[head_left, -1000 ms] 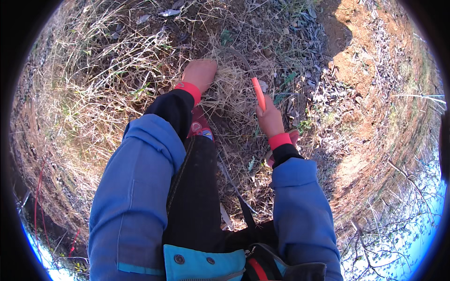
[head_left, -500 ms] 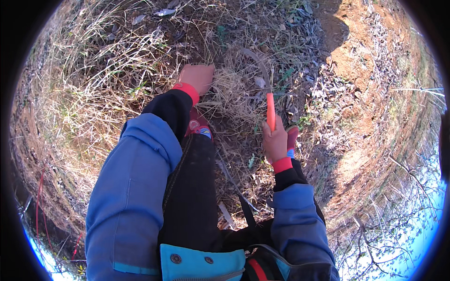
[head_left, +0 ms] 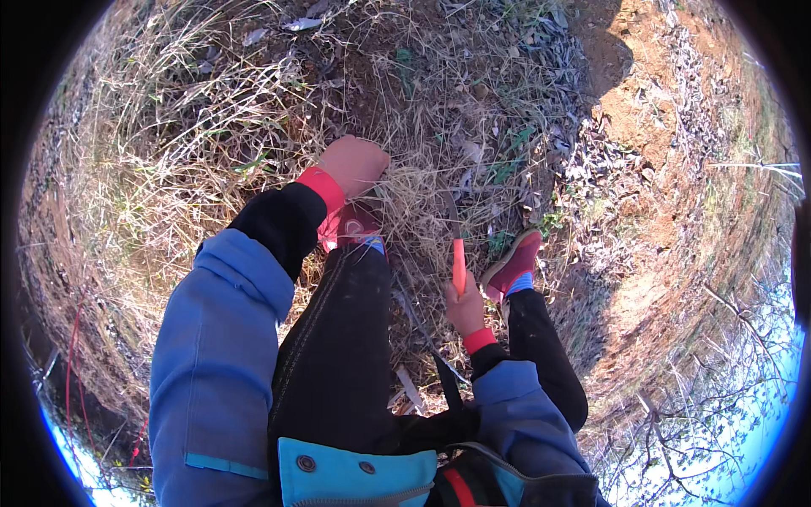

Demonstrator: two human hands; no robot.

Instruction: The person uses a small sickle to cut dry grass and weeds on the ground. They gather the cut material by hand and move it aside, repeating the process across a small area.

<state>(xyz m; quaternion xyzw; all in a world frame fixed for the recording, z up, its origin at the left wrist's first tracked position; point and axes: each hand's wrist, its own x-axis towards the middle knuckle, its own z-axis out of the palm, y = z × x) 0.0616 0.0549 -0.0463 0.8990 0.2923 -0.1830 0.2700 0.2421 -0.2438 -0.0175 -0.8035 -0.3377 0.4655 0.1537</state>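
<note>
A sickle with an orange handle (head_left: 459, 264) is gripped in my right hand (head_left: 465, 308), between my two feet. Its thin curved blade (head_left: 452, 213) points away from me, partly lost among the stalks. My left hand (head_left: 355, 163) is closed, knuckles up, at the dry grass (head_left: 410, 190) ahead of my left shoe. Pale stalks spread out from beside its fingers to the right, toward the blade. The fingertips are hidden beneath the hand, though the stalks appear to be in its grasp.
My left shoe (head_left: 355, 221) is just below the left hand, and my right shoe (head_left: 515, 264) stands beside the sickle. Taller dry grass (head_left: 194, 135) grows at left. Bare reddish soil (head_left: 634, 93) with dead leaves lies at right. Thin branches (head_left: 667, 431) show at lower right.
My right hand has drawn the sickle back toward me and a little left. The left hand has shifted slightly nearer me, still closed. More of my right shoe shows.
</note>
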